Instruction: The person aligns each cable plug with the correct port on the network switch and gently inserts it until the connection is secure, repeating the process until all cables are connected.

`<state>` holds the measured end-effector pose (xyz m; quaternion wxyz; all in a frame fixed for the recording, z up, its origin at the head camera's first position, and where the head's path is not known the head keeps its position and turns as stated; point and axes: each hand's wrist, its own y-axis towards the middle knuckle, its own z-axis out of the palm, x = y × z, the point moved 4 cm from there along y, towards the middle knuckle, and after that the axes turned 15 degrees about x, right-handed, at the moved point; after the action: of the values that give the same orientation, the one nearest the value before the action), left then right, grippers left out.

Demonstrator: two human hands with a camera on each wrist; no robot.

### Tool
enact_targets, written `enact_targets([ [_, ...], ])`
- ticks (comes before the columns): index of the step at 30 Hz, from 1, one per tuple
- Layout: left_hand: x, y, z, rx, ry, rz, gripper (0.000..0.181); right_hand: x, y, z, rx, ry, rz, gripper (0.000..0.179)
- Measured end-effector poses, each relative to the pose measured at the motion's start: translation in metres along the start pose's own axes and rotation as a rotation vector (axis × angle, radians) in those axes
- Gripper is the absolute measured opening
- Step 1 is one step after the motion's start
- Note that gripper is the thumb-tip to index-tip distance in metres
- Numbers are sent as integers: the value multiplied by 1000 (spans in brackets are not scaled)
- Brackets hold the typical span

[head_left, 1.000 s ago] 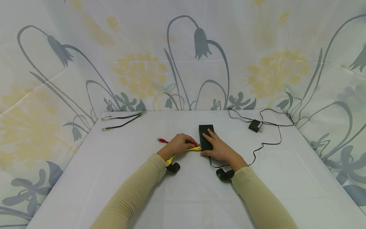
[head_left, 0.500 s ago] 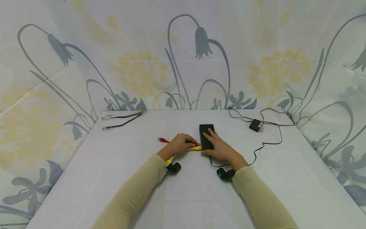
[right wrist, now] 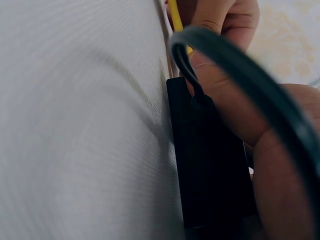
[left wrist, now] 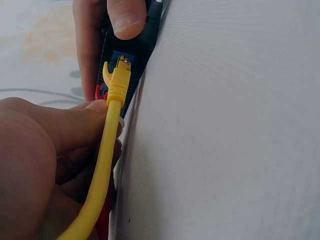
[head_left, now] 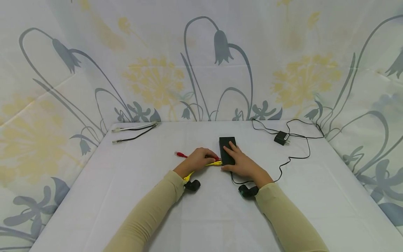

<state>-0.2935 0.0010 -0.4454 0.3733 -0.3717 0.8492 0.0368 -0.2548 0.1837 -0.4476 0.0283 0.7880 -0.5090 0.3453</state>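
Observation:
A flat black network switch (head_left: 225, 140) stands at the middle of the table. My right hand (head_left: 240, 163) grips it, thumb at the near end and other fingers spread across it. A yellow Ethernet cable (left wrist: 118, 85) has its plug in a port on the switch's left side. Beside that plug my left hand (head_left: 197, 159) pinches a red Ethernet cable (head_left: 180, 154) close to the switch; its pinched plug is mostly hidden by the fingers in the left wrist view. The red cable's other plug lies loose to the left. A black power cord (right wrist: 260, 82) leaves the switch's near end.
The power cord runs right to a black power adapter (head_left: 281, 138), its coils lying at the back right. Short cables, a black one (head_left: 138, 135) and a white one (head_left: 132, 128), lie at the back left. A floral curtain (head_left: 201, 70) hangs behind the table.
My left hand and the red cable have shifted very slightly to the right, towards the switch. The right hand keeps its grip in place.

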Motion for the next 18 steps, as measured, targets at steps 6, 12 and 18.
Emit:
enact_targets([
  [6, -2, 0, -2, 26, 19, 21, 23, 1, 0, -1, -2, -3, -2, 90],
  [12, -1, 0, -3, 53, 39, 31, 24, 0, 0, 0, -1, 5, -7, 90],
  [18, -1, 0, -3, 54, 29, 21, 24, 0, 0, 1, -3, 9, -7, 90],
])
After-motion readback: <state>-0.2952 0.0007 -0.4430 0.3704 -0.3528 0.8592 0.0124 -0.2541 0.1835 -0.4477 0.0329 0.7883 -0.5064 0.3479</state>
